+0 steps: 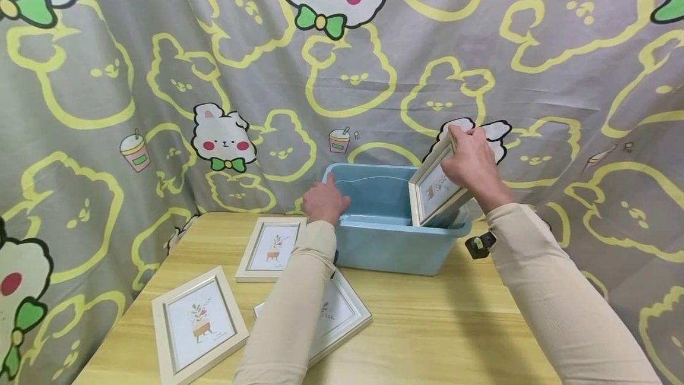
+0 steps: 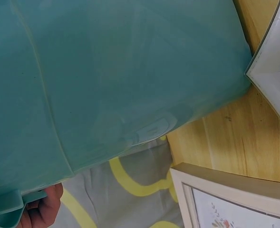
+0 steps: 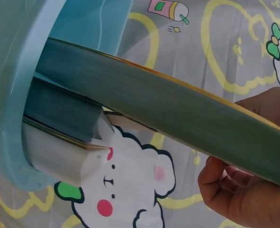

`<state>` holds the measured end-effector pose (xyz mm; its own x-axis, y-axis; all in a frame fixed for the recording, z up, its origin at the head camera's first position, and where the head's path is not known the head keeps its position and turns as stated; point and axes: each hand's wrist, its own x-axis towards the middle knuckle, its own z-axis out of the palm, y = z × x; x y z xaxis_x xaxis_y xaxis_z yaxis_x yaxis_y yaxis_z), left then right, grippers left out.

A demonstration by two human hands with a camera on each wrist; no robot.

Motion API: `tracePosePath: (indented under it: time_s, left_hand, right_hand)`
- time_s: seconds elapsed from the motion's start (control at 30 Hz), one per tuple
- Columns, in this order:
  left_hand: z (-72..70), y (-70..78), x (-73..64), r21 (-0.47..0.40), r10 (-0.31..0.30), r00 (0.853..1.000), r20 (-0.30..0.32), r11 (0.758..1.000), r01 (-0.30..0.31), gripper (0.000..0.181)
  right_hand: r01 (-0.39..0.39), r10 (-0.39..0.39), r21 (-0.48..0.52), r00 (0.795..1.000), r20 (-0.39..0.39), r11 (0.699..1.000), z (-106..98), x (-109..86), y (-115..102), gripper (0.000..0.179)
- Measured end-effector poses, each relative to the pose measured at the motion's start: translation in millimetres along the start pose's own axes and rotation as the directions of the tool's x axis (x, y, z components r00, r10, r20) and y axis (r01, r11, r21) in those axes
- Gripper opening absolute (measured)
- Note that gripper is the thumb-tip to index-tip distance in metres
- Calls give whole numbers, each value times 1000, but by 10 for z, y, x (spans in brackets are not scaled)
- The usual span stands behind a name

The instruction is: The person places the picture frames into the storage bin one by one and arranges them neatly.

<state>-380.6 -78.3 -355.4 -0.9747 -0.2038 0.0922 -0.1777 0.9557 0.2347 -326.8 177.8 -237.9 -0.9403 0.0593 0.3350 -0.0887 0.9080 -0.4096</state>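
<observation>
From my end, I see the left hand [image 1: 325,199] holding the left rim of the blue bin [image 1: 395,254], with its fingers curled round the edge. The right hand [image 1: 475,165] grips a frame [image 1: 439,186] near its top. That frame is tilted, and its low end is inside the right end of the bin, past the rim.

In the right wrist view, I see what look like more frames [image 3: 63,111] leaning at that same end, just beside the held one. They stick up over the rim. The left and middle of the bin have open room.

The bin sits at the back of the counter [image 1: 417,325], close to the curtain [image 1: 352,129]. The back frame [image 1: 272,249] lies flat near the counter's back edge, left of the bin. The front frame [image 1: 199,325] lies near the left edge. The silver frame [image 1: 342,314] lies partly under the left sleeve [image 1: 291,308], with one corner right by the bin; I can't tell if they touch. To its right I see a wide stretch of bare wood, with room to move.
</observation>
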Motion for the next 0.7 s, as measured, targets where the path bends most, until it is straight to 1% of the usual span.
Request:
tracePosePath:
  time_s: [0.27, 0.37, 0.53, 0.7]
  left_hand:
    - [4, 16, 12, 6, -5, 1000, -17, 1000, 5, 77]
    - [5, 14, 11, 16, -10, 1000, -13, 1000, 10, 77]
    - [5, 12, 5, 16, -14, 1000, -14, 1000, 15, 77]
    - [21, 7, 4, 12, -9, 1000, -14, 1000, 9, 77]
  right_hand:
    - [-27, 27, 32, 1000, 6, 999, 82, 41, -1, 78]
    - [-37, 37, 29, 999, 21, 999, 128, 58, -14, 78]
    - [-31, 31, 26, 999, 28, 999, 194, 81, -27, 78]
    - [-63, 60, 65, 997, 51, 996, 251, 93, -28, 84]
